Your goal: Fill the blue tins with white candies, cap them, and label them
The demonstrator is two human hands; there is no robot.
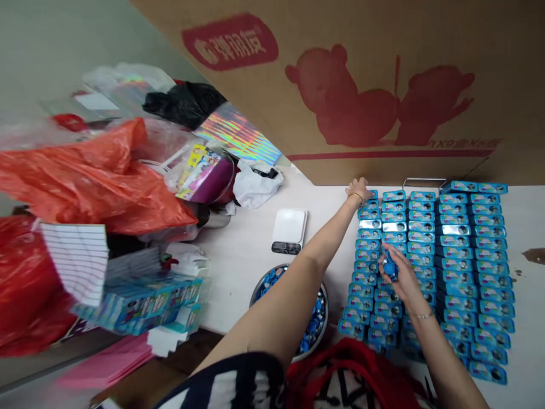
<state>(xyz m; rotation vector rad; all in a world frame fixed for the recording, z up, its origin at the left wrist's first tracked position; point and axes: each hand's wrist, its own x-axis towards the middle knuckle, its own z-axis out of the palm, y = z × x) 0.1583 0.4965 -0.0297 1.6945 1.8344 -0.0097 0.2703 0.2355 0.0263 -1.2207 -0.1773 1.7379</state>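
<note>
My left hand [357,190] is stretched far forward, at the top end of the leftmost row of small blue boxes [368,215]. Its fingers are bent down beside the end box, and whatever they grip is hidden. My right hand [401,275] hovers over the second row, palm turned up, with its fingers curled around shiny blue wrapped pieces [389,268]. Beneath my left forearm stands a round metal bowl [326,324] full of similar blue pieces, partly covered by the arm.
A large cardboard box [272,102] walls off the back. A white digital scale [290,226] lies left of my left forearm. Farther left are orange plastic bags [106,176], stacked blue cartons [140,301], pink sheets [110,363] and a purple container [213,179]. Several rows of blue boxes extend right.
</note>
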